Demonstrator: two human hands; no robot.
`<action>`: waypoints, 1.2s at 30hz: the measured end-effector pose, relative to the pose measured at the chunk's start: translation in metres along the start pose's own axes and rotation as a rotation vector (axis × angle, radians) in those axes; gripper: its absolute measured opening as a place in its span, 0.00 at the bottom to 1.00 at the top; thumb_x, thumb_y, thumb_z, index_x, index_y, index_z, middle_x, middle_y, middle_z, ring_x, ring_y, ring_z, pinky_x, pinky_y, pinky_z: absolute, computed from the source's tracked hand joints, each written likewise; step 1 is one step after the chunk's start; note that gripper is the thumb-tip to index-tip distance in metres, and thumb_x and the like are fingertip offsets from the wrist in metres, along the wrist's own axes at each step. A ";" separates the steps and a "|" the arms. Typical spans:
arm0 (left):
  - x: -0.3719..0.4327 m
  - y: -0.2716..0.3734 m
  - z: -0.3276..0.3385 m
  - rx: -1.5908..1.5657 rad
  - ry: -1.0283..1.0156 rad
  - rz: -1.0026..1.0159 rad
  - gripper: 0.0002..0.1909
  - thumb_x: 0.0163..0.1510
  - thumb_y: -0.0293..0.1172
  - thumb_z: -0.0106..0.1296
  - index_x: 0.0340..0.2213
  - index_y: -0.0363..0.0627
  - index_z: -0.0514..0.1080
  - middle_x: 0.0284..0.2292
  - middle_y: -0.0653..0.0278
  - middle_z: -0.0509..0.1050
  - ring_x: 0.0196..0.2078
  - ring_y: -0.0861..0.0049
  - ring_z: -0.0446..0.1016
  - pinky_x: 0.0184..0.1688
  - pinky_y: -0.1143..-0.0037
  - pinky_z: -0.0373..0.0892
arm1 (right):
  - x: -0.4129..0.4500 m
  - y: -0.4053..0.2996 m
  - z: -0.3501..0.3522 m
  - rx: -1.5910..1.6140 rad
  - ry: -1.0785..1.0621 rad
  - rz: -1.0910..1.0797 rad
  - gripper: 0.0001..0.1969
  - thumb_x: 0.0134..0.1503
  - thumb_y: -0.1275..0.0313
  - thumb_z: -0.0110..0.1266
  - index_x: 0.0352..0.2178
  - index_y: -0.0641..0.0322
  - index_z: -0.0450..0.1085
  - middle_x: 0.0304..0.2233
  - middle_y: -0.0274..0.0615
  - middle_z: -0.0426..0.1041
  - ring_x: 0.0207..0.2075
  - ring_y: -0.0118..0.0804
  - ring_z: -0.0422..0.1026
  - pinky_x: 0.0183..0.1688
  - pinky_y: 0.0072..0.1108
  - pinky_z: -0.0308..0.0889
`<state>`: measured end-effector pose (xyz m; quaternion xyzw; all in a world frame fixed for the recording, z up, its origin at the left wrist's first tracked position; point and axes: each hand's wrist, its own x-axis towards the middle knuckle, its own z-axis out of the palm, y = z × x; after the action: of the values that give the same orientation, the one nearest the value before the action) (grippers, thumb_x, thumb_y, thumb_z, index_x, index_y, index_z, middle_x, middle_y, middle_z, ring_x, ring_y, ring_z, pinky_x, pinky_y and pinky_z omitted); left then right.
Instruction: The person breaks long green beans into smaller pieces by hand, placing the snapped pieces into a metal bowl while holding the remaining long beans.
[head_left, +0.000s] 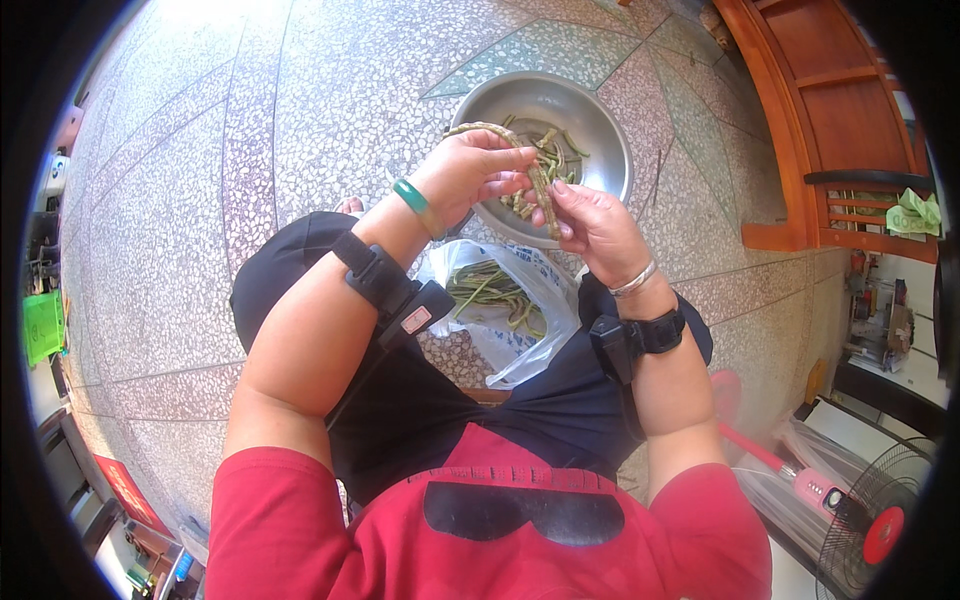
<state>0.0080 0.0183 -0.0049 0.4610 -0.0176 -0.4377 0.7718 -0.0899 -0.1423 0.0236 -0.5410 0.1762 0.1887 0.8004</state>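
Observation:
Between my two hands runs a long bean pod (541, 184), held above the near side of a metal basin (611, 135). My left hand (476, 169) pinches it in the middle, and one end of the pod arches back over that hand. The fingers of my right hand (596, 221) close around its lower end. Short bean pieces (566, 142) lie in the bottom of the basin, partly hidden by my hands. A white translucent plastic bag (559, 292) sits between my knees, its mouth spread, with whole long beans (491, 289) inside.
Speckled terrazzo floor (337, 112) surrounds the basin. Wooden furniture (855, 120) stands at the far right, with a green cloth or bag (915, 214) on it. A fan (885, 525) with a pink stand is at the lower right. A bright green basket (43, 326) is at the left edge.

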 end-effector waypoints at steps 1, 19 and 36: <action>0.000 0.000 0.000 0.000 0.000 0.000 0.07 0.48 0.27 0.51 0.29 0.39 0.66 0.28 0.65 0.70 0.29 0.83 0.71 0.31 0.89 0.70 | 0.000 -0.001 -0.002 -0.011 -0.039 0.012 0.13 0.56 0.67 0.42 0.34 0.67 0.68 0.22 0.32 0.70 0.17 0.13 0.57 0.17 0.06 0.51; 0.001 0.002 -0.004 -0.099 0.167 0.081 0.13 0.50 0.18 0.41 0.39 0.37 0.58 0.38 0.55 0.68 0.40 0.74 0.69 0.42 0.79 0.68 | -0.002 0.005 -0.005 -0.434 0.310 -0.423 0.13 0.48 0.78 0.53 0.37 0.71 0.68 0.28 0.38 0.73 0.28 0.21 0.70 0.32 0.11 0.65; 0.000 0.001 -0.003 -0.105 0.204 0.034 0.15 0.49 0.15 0.39 0.40 0.36 0.57 0.38 0.54 0.67 0.41 0.72 0.68 0.41 0.80 0.68 | -0.008 0.000 0.002 -0.483 0.194 -0.454 0.12 0.52 0.78 0.47 0.40 0.68 0.67 0.30 0.40 0.73 0.24 0.16 0.67 0.25 0.07 0.61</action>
<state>0.0101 0.0203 -0.0060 0.4618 0.0760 -0.3756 0.7999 -0.0963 -0.1414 0.0280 -0.7558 0.0769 -0.0101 0.6502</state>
